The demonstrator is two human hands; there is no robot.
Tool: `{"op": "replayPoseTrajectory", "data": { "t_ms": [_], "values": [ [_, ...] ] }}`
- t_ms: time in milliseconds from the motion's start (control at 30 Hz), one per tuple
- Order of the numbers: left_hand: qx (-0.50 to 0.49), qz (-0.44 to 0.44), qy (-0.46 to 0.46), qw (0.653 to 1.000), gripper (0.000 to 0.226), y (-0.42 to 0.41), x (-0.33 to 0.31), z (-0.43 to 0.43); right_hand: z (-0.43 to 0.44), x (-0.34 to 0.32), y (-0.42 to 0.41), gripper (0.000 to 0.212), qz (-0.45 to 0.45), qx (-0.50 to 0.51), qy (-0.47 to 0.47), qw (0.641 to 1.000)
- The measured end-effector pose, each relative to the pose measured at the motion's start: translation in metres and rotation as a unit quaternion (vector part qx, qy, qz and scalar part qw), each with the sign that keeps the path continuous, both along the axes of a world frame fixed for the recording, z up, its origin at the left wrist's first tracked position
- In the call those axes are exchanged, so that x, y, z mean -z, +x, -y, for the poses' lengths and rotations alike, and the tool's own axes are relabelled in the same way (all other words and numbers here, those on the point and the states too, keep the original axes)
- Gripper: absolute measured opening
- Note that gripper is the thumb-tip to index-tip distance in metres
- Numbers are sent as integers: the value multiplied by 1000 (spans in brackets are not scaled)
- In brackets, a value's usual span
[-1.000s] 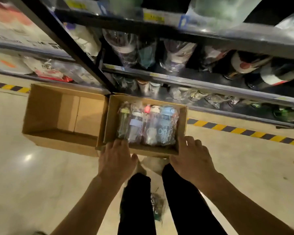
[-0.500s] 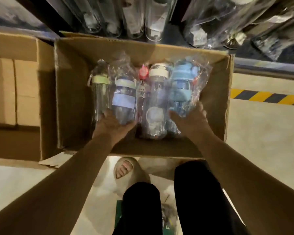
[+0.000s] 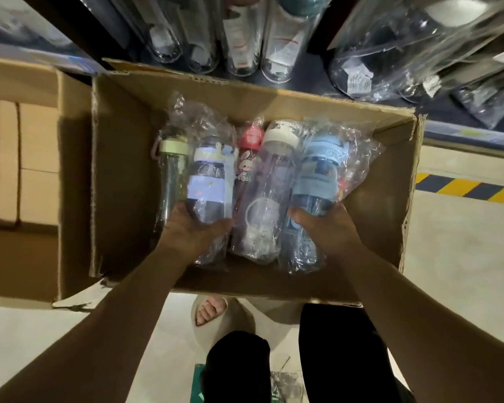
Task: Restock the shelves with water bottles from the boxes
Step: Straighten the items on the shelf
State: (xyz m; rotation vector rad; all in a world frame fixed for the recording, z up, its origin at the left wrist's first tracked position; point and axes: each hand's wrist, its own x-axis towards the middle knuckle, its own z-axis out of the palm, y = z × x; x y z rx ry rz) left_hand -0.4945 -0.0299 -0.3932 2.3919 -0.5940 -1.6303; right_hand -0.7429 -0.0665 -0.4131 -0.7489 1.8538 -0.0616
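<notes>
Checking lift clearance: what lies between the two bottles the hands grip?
Head view: between lavender-banded bottle and blue bottle lie a cream-lidded clear bottle and a red-capped rabbit bottle.

The floor [image 3: 463, 257] is pale cream, smooth and faintly glossy under dim, warm light, brightest in the patch near the bottom middle. A yellow-and-black hazard stripe [image 3: 466, 189] runs across it at the right, just in front of the shelving. The shelf rack [image 3: 79, 33] is dark metal, its upright slanting across the upper left; a grey shelf edge [image 3: 448, 138] shows at the right. A green scrap [image 3: 200, 385] lies on the floor at the bottom edge.
</notes>
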Motion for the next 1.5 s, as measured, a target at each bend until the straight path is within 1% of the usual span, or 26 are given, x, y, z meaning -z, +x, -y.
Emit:
{"op": "replayPoseTrajectory", "data": {
  "t_ms": [67, 167, 233, 267, 367, 433, 500, 567, 600, 667, 700, 767, 833, 867, 900, 967, 1033, 1100, 1200, 1267, 1367, 1433, 1500],
  "values": [
    [-28, -26, -13, 999, 70, -2, -22, -2, -6, -17, -1, 50, 5, 12, -4, 1000],
    [-91, -71, -54, 992, 71, -2, -63, -9, -14, -60, -5, 38, 31, 19, -26, 999],
    [-105, -88, -73, 988, 70, 1, -97, -12, -18, -94, -11, 28, 25, -5, -71, 997],
    [-110, -103, -77, 986, 70, 2, -114, -13, -18, -113, -13, 26, 28, -14, -91, 995],
    [-105, -136, -102, 980, 72, 3, -176, -15, -12, -181, -13, 31, 37, -41, -133, 990],
    [-92, -152, -122, 977, 73, 2, -225, -13, -9, -229, -13, 41, 46, -53, -146, 987],
    [-85, -167, -157, 969, 63, -1, -278, -14, -9, -283, -13, 50, 78, -24, -150, 985],
    [-63, -174, -197, 963, 51, -2, -329, -16, -11, -338, -10, 48, 107, 6, -166, 980],
    [-53, -172, -210, 961, 49, 0, -353, -18, -13, -364, -8, 46, 118, 6, -181, 976],
    [-54, -181, -235, 954, 49, 0, -401, -23, -17, -418, -6, 50, 129, -1, -213, 968],
    [-44, -177, -246, 952, 49, 0, -425, -24, -19, -445, -5, 49, 135, 1, -225, 965],
    [5, -143, -259, 955, 52, -3, -469, -31, -24, -497, -5, 49, 153, 4, -243, 958],
    [-4, -124, -256, 959, 57, -10, -514, -36, -29, -550, -9, 61, 159, -4, -257, 953],
    [-10, -124, -271, 955, 58, -12, -536, -38, -32, -576, -11, 66, 161, -6, -270, 949],
    [-8, -127, -295, 947, 58, -15, -557, -38, -34, -600, -16, 67, 159, -8, -288, 944],
    [34, -126, -331, 935, 63, -19, -597, -39, -42, -644, -24, 61, 135, -11, -319, 938],
    [31, -142, -343, 928, 77, -26, -636, -35, -50, -683, -34, 65, 116, -8, -351, 929],
    [43, -132, -374, 917, 69, -35, -673, -28, -57, -715, -44, 68, 105, 2, -389, 915],
    [98, -107, -450, 881, 60, -50, -726, -14, -62, -756, -60, 62, 89, 13, -442, 893],
    [122, -107, -497, 852, 62, -60, -759, -6, -62, -779, -70, 58, 80, 26, -475, 876],
    [133, -132, -503, 844, 68, -80, -802, 5, -61, -811, -90, 59, 78, 56, -523, 847],
    [145, -143, -522, 828, 70, -96, -824, 14, -61, -831, -106, 58, 77, 68, -540, 835],
    [156, -148, -543, 812, 76, -114, -841, 24, -57, -847, -124, 56, 73, 81, -554, 825]
  ]
}}
